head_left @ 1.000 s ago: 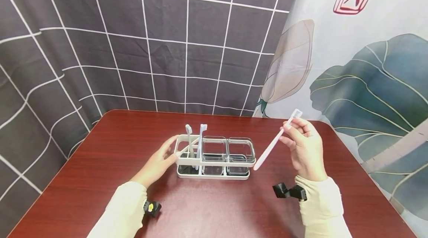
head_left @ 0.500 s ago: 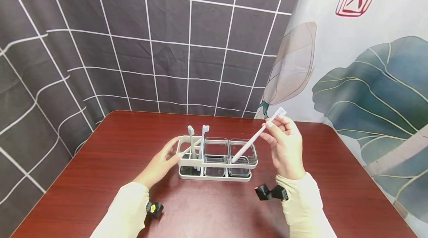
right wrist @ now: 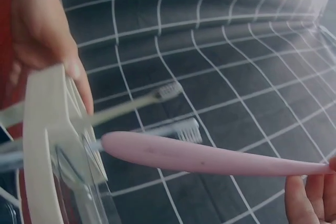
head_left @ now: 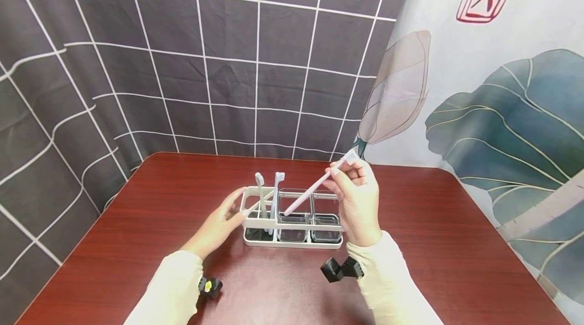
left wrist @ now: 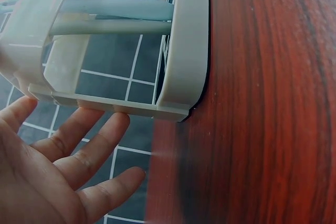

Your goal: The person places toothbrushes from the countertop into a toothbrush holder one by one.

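A white rack (head_left: pixel 296 225) stands on the table, with two clear cups (head_left: pixel 292 236) in its middle and right bays. In its left bay stand a grey-green toothbrush (head_left: pixel 261 195) and a pale blue toothbrush (head_left: pixel 275 195). My left hand (head_left: pixel 218 224) holds the rack's left end; several fingertips touch its side bar in the left wrist view. My right hand (head_left: pixel 358 201) pinches a pink toothbrush (head_left: pixel 310 191) near its white head. It slants down leftward, handle end over the middle bay. In the right wrist view the pink handle (right wrist: pixel 194 156) ends close to the rack's upper rail.
The rack stands on a reddish-brown wooden table (head_left: pixel 182 173). A dark curtain (head_left: pixel 228 76) with white grid lines hangs behind, beside a pale curtain (head_left: pixel 502 163) with a leaf pattern. Black wrist cameras (head_left: pixel 339 269) project beside both sleeves.
My right hand has moved left with the pink toothbrush, from beyond the rack's right end to above its cups. The left hand has stayed at the rack's left end.
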`<state>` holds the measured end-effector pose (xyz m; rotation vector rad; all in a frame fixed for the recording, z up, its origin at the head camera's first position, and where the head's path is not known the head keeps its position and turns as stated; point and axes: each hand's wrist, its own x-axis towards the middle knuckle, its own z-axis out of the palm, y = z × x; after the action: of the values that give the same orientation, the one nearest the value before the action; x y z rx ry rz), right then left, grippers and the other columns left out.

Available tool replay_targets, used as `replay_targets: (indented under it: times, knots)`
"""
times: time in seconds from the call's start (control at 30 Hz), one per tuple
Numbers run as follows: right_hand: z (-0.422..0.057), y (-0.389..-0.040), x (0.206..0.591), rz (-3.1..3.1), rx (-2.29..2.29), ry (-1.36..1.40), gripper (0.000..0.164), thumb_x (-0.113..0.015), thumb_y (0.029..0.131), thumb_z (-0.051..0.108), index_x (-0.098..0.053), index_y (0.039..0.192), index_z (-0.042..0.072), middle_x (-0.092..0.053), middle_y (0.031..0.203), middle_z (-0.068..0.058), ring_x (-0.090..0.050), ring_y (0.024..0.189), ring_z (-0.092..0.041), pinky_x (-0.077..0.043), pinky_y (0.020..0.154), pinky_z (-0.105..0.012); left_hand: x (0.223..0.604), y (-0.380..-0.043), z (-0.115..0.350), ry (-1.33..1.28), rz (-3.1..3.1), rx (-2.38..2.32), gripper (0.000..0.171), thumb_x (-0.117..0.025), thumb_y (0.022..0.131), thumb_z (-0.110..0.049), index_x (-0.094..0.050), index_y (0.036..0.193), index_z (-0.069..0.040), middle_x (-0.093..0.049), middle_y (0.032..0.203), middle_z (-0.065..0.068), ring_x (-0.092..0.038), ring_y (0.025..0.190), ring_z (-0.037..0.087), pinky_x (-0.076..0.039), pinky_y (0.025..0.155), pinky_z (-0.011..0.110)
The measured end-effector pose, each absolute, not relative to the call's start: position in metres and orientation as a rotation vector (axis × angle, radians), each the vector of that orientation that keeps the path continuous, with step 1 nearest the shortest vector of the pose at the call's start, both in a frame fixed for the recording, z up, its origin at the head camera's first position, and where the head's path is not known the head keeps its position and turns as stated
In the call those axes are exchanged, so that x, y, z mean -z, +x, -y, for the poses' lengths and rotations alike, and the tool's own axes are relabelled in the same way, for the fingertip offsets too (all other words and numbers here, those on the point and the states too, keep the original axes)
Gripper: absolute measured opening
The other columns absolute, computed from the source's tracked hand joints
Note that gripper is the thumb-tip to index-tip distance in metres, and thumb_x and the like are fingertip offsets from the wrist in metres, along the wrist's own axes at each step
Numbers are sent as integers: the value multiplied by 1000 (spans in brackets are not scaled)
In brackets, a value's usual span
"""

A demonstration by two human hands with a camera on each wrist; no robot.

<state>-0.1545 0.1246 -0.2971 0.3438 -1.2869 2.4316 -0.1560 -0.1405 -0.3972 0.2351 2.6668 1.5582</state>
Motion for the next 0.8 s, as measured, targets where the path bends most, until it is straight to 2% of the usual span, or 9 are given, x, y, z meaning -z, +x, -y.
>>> replay_targets:
  times: [0.27,0.53,0.8]
  knots:
    - [-104,-155,301,1260,-2380,391,29,-56,82,-19,-58,92,8,-64,87,-6,-67,78,-16,-57,68,-28,399,-156,141,236,-2671,-1560,61,-58,95,-30,-31,150,-27,-47,139,20,-50,123,38,-39,99,59]
    - [-85,-159,314,1354,-2301,435,30,-59,82,-17,-58,93,11,-64,89,-4,-66,80,-14,-57,71,-27,399,-155,141,248,-2674,-1579,60,-58,96,-30,-32,150,-26,-52,130,17,-50,116,32,-41,95,58]
    - [-71,-158,326,1482,-2204,521,34,-61,81,-16,-59,97,14,-66,90,0,-65,84,-12,-55,76,-22,399,-155,141,257,-2676,-1581,59,-58,96,-30,-33,149,-27,-54,125,17,-52,114,31,-41,95,57]
